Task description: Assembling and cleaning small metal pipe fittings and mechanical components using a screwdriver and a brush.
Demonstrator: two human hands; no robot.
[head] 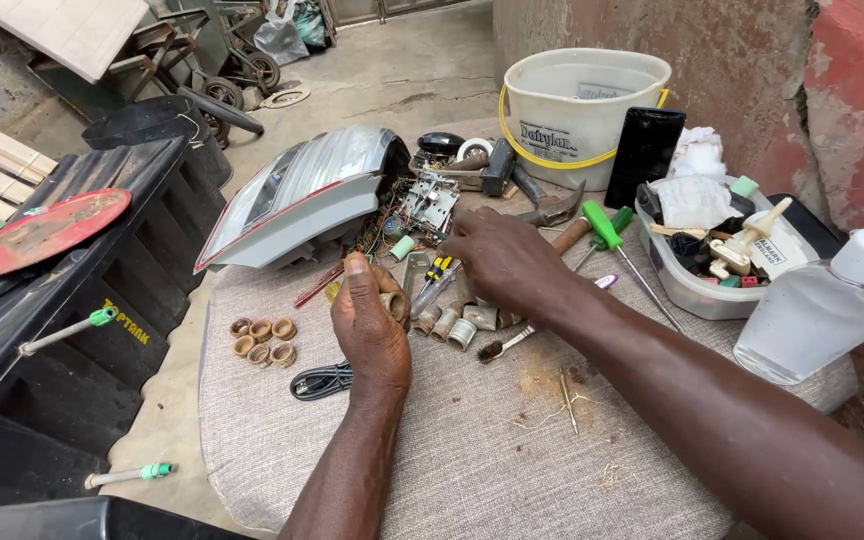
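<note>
A: Report the state of the hands

B: The left hand [372, 325], centre of the frame, is clenched around a small brass fitting [393, 303], held just above the counter [472, 450]. The right hand [500, 260] reaches into the cluster of metal fittings [457, 325] beside the yellow-handled screwdriver [436, 275]; whether it grips anything cannot be told.

A: Hazards?

B: Likely three. The brass rings [262, 341], left of the left hand, lie near the counter edge; a forearm sweep could roll them off. The reaching hand may knock the grey housing [297, 195] with exposed wiring, upper centre. The clear bottle [817, 310], far right, could tip if the elbow swings out
</note>
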